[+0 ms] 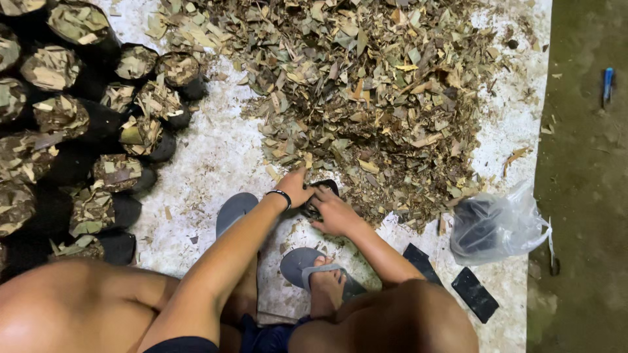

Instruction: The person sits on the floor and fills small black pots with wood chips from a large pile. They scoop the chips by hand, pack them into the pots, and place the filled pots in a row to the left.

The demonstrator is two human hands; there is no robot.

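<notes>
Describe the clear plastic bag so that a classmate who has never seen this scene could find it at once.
Start at the big pile of dry shredded leaves on the pale floor sheet. Follow its lower right edge to the crumpled clear plastic bag beside the person's right knee. Unlike the flat black bags lying nearby, it is see-through, puffed up, with dark contents.

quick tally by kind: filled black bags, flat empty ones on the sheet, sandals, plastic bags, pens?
Black grow bags filled with leaf litter, in view at left: about 16, some cut off by the frame
Flat empty black bags on the white sheet: 2
Grey flip-flop sandals: 2
Clear plastic bag: 1
Blue pen: 1
Black bag between left hand and right hand: 1
Total: about 23
</notes>
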